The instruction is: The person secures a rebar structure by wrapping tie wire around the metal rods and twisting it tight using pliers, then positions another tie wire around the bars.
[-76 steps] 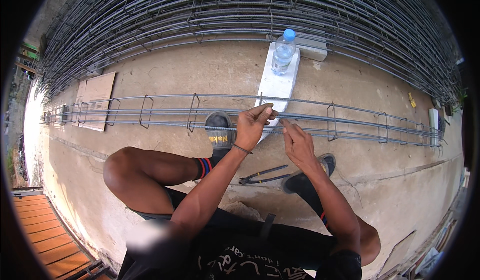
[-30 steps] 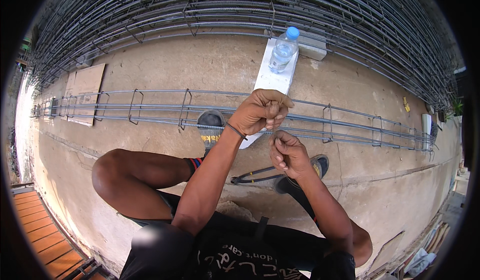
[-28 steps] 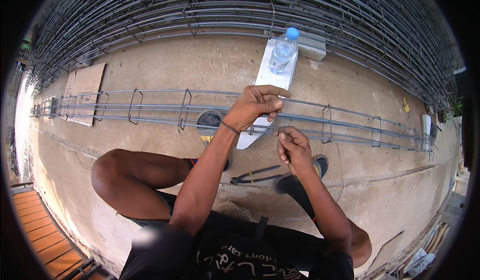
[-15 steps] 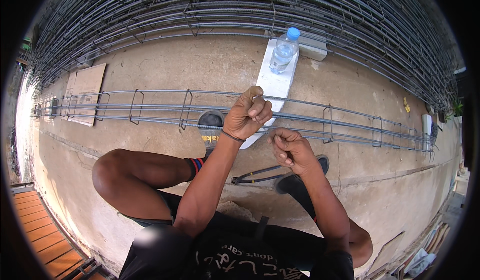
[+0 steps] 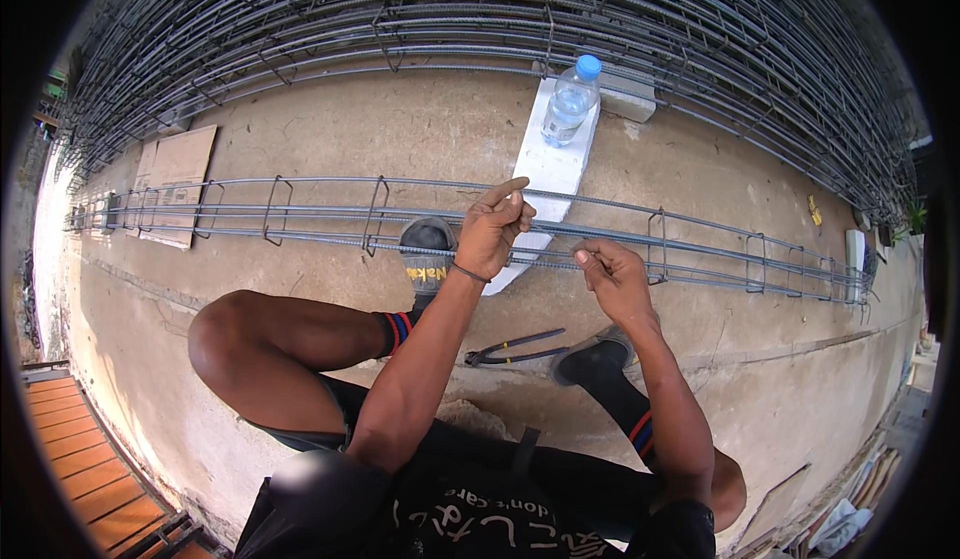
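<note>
A long, narrow cage of steel rebar with square stirrups runs across in front of me. At its middle is my left hand, over the bars, its index finger stretched up and forward and the other fingers curled. What those fingers hold, if anything, is hidden. To its right, at the near bars, my right hand is closed in a pinch of thumb and fingertips. Anything in that pinch is too small to make out. Black long-handled pincers with yellow bands lie on the ground between my feet.
Beyond the cage stands a large stack of rebar cages. A water bottle with a blue cap stands on a white board that passes under the cage. Flat cardboard lies at the left, orange slats at the lower left.
My right hand has moved right and slightly up, away from the left hand. My left index finger has straightened. My right foot has shifted a little left and down.
</note>
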Tool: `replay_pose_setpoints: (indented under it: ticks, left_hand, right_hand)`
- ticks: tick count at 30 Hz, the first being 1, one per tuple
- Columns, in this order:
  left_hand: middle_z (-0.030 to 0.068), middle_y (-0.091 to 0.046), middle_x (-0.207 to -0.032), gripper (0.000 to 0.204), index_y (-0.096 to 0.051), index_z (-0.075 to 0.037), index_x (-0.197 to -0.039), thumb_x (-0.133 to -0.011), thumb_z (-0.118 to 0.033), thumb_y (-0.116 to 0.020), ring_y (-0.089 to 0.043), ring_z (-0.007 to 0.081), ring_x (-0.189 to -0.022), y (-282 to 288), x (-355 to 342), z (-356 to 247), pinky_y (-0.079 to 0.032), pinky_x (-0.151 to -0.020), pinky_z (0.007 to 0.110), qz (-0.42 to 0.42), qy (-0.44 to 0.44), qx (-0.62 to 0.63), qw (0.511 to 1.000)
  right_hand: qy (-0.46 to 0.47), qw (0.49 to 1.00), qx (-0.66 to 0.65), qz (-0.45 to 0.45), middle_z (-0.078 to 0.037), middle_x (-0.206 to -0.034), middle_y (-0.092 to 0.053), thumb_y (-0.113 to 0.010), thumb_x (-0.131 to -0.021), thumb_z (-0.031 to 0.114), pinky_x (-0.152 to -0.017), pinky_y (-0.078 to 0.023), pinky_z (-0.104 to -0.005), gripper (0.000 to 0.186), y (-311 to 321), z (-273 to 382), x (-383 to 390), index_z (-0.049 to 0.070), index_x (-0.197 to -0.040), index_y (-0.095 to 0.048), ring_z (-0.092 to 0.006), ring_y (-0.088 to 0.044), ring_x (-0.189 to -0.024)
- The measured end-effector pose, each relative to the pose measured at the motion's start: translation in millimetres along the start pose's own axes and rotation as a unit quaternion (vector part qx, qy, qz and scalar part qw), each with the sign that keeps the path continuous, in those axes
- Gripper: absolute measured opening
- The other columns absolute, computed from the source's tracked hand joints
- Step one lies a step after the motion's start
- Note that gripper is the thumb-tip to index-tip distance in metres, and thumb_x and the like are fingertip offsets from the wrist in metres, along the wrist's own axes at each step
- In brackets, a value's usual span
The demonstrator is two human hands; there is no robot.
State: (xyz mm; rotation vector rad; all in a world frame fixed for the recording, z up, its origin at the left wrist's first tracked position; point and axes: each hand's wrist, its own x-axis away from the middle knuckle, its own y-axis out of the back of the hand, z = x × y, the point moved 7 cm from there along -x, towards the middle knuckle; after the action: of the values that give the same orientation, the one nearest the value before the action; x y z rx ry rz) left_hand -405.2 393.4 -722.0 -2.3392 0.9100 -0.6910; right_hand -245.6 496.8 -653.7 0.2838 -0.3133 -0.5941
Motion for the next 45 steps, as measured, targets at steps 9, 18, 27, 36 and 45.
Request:
replay_pose_setpoints:
  ticks: [9,18,27,36,45]
  left_hand:
    - [0.0111,-0.068,-0.072,0.029,-0.064,0.006,-0.096,-0.09,-0.022,-0.066,-0.057,0.0117,-0.053,26,63,52,-0.043,-0.047,0.024,-0.273,-0.052,-0.206,0.938]
    - [0.01,-0.07,-0.082,0.027,-0.062,0.001,-0.106,-0.09,-0.02,-0.064,-0.062,0.0137,-0.056,60,85,120,-0.041,-0.046,0.026,-0.297,0.165,-0.113,0.934]
    - [0.0106,-0.07,-0.075,0.031,-0.066,0.002,-0.104,-0.086,-0.024,-0.068,-0.065,0.0167,-0.059,65,83,114,-0.048,-0.053,0.031,-0.277,0.064,-0.281,0.917]
    - [0.0227,-0.067,-0.082,0.043,-0.067,-0.001,-0.096,-0.081,-0.042,-0.069,-0.064,0.0427,-0.081,58,88,72,-0.05,-0.072,0.05,-0.22,0.039,-0.639,0.736]
    - [0.0212,-0.064,-0.082,0.027,-0.071,-0.011,-0.089,-0.084,-0.037,-0.065,-0.063,0.0415,-0.076,53,88,63,-0.05,-0.068,0.05,-0.203,-0.062,-0.681,0.701]
  right_hand:
    - [-0.038,0.947,0.305,0.099,-0.017,-0.08,-0.067,-0.065,-0.083,0.014,-0.072,-0.047,-0.0425,0.014,41,18,-28,0.004,-0.092,-0.07,-0.0365,-0.063,-0.079]
    - [0.146,0.87,0.445,0.153,-0.021,-0.081,-0.066,-0.064,-0.079,0.007,-0.074,-0.05,-0.0445,0.01,-19,-16,-78,0.004,-0.084,-0.071,-0.0376,-0.064,-0.083]
    - [0.308,0.74,0.552,0.231,-0.016,-0.072,-0.065,-0.062,-0.071,0.008,-0.067,-0.051,-0.0421,0.008,-47,24,-92,0.009,-0.069,-0.069,-0.033,-0.066,-0.075]
    - [0.306,0.764,0.48,0.303,-0.014,-0.072,-0.066,-0.066,-0.066,0.011,-0.066,-0.05,-0.0425,0.007,-98,12,-100,0.009,-0.07,-0.07,-0.0316,-0.065,-0.075]
    - [0.262,0.784,0.447,0.341,-0.016,-0.078,-0.067,-0.065,-0.069,0.006,-0.069,-0.051,-0.044,0.011,-116,-8,-101,0.008,-0.077,-0.071,-0.0342,-0.066,-0.077]
